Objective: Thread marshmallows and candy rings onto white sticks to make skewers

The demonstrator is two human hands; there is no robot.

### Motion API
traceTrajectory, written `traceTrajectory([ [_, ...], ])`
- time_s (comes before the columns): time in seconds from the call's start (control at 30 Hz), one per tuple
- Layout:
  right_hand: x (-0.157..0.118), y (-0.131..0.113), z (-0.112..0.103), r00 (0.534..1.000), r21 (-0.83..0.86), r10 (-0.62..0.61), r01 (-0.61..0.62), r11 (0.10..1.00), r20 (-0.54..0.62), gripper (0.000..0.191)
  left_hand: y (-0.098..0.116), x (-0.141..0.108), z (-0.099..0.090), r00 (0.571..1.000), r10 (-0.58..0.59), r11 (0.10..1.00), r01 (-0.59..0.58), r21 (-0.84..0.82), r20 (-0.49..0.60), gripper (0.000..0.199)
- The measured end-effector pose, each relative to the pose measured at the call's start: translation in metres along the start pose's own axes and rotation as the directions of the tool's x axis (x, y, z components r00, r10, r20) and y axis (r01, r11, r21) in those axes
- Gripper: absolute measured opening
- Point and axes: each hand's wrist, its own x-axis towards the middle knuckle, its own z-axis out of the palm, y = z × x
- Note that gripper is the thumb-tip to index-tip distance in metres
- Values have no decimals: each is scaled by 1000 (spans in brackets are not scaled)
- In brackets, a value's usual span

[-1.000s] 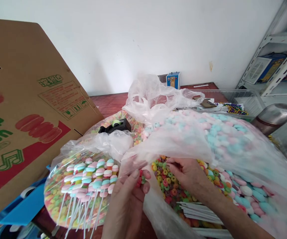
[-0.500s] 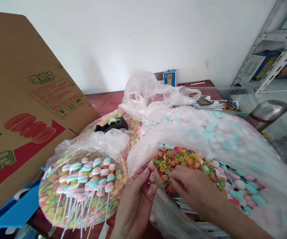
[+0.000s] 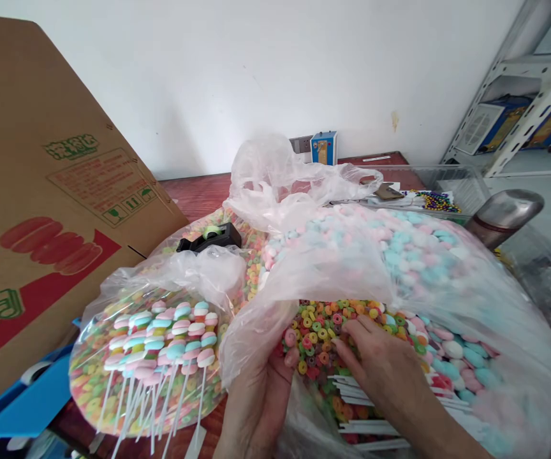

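My left hand (image 3: 268,389) is at the near edge of the open clear bag, its fingers curled around small pink candy pieces. Inside the bag, my right hand (image 3: 375,360) reaches into the colored ring candies (image 3: 321,325), fingertips bent down among them; what they pinch is too small to make out. White sticks (image 3: 352,390) lie under my right wrist. Pink, blue and white marshmallow candies (image 3: 471,357) fill the bag's right part. To the left, finished-looking candy skewers (image 3: 161,338) on white sticks rest on a sealed bag of ring candies (image 3: 87,395).
A cardboard box (image 3: 41,191) stands at the left, above a blue object (image 3: 27,398). A black tape dispenser (image 3: 215,237) sits on a bag. Behind are a small blue box (image 3: 324,148) and plastic tray (image 3: 467,182); a metal flask (image 3: 505,213) leans right.
My right hand has moved slightly right, its fingers now lower into the rings. My left hand has moved down a little, and the bag's edge now drapes over its fingers. More sticks show.
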Motion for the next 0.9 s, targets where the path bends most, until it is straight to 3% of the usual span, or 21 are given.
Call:
traceTrajectory([
  [0.13,9,7,0,992,182,19,-41,983,122,8,-1,0,-1,1000,-26,1000,26,9,8,25],
  [0.23,10,13,-5,977,391,19,-101,915,210,10,-3,1,-3,999,-35,999,35,5,12,29],
  [0.33,8,20,-12,970,490,24,-143,860,242,13,-5,1,-4,999,-43,999,43,-1,0,32],
  [0.47,6,21,-10,972,463,4,-116,879,236,13,-7,0,-4,998,-65,998,65,-2,-10,34],
  [0.6,4,13,0,987,246,-6,-34,969,159,7,-7,-1,-5,999,-52,998,52,18,-17,31],
  [0.7,4,6,-1,990,161,-56,36,986,126,11,-5,-1,-6,997,-68,996,70,61,-22,30],
  [0.83,14,-6,-23,994,352,30,-64,934,101,9,-6,-1,-5,991,-131,988,129,86,22,23],
  [0.9,22,-11,-35,993,528,-37,-29,849,115,10,-9,0,-5,979,-196,979,192,73,50,23],
])
